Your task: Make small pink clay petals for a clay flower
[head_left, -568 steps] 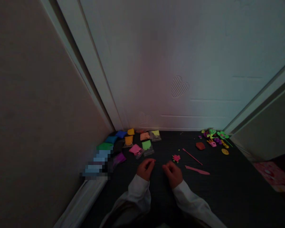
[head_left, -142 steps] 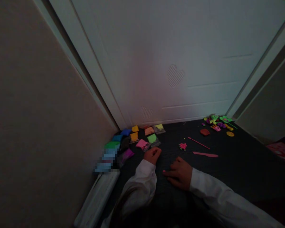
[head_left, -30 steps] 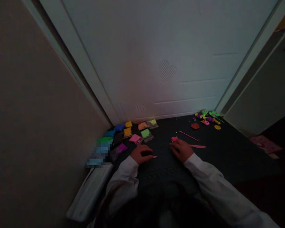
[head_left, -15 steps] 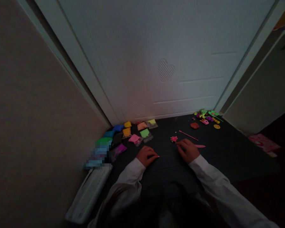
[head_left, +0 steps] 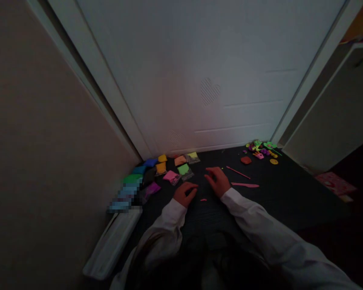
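Observation:
My left hand (head_left: 184, 192) rests on the dark mat (head_left: 290, 201) with its fingers curled in and nothing visible in them. A small pink bit of clay (head_left: 203, 199) lies on the mat just right of it, apart from the fingers. My right hand (head_left: 218, 181) sits a little further back, fingers curled and pointing left. It covers the spot where the small pink clay flower lay, and the flower is hidden. A flat pink modelling tool (head_left: 245, 185) and a thin pink stick (head_left: 237, 172) lie to the right of that hand.
Several bags of coloured clay (head_left: 169, 169) lie at the back left by the white door (head_left: 199, 80). Small clay figures (head_left: 260, 150) and a red lump (head_left: 246, 160) sit at the back right. A white tray (head_left: 111, 245) lies along the left wall.
My right hand has moved left and back, over the pink clay flower, which no longer shows. The small pink bit has left my left fingertips and lies on the mat.

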Motion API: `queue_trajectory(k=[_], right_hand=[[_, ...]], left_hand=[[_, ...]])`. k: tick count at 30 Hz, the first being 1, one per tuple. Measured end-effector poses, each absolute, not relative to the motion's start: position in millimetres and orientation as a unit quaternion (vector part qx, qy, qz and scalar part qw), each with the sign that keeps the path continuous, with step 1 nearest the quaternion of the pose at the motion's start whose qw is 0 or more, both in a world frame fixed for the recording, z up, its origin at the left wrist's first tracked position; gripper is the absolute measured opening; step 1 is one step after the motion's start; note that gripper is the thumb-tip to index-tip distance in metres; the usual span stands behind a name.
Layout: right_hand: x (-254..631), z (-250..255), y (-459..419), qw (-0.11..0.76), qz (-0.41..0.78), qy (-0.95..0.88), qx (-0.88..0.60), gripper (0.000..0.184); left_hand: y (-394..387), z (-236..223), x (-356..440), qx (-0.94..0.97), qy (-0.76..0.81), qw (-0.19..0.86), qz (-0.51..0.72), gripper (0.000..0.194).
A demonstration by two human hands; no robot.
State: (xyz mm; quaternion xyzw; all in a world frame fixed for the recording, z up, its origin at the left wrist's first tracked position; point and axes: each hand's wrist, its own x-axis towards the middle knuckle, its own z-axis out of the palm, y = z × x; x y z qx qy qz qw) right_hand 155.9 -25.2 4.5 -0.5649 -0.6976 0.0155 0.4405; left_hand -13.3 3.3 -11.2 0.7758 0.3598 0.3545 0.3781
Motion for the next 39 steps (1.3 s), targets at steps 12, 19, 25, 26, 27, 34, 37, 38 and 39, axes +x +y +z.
queue_trajectory(k=[12, 19, 25, 26, 27, 34, 37, 38, 39], right_hand=[[119, 9, -31, 0.145, -0.081, -0.818, -0.551, 0.03], [117, 11, -37, 0.093, -0.063, -0.846, -0.521, 0.034], [117, 15, -18, 0.08, -0.082, -0.817, -0.566, 0.035], [117, 15, -18, 0.077, -0.082, -0.817, -0.566, 0.035], [116, 15, -18, 0.075, -0.082, -0.819, -0.564, 0.036], [116, 11, -49, 0.077, -0.079, -0.842, -0.528, 0.036], [115, 12, -53, 0.075, -0.075, -0.836, -0.538, 0.036], [114, 13, -51, 0.074, -0.076, -0.832, -0.545, 0.036], [113, 15, -47, 0.073, -0.078, -0.826, -0.553, 0.037]], left_hand=[[46, -11, -11, 0.223, 0.255, 0.798, 0.498, 0.018], [43, -7, -21, 0.204, 0.208, 0.83, 0.475, 0.024], [44, -7, -20, 0.204, 0.202, 0.83, 0.478, 0.024], [44, -7, -20, 0.203, 0.201, 0.831, 0.477, 0.024], [44, -6, -20, 0.201, 0.202, 0.832, 0.476, 0.024], [43, -6, -23, 0.195, 0.2, 0.829, 0.485, 0.025], [43, -5, -23, 0.199, 0.201, 0.831, 0.48, 0.026], [43, -5, -23, 0.201, 0.201, 0.831, 0.479, 0.026], [42, -4, -23, 0.203, 0.202, 0.83, 0.479, 0.026]])
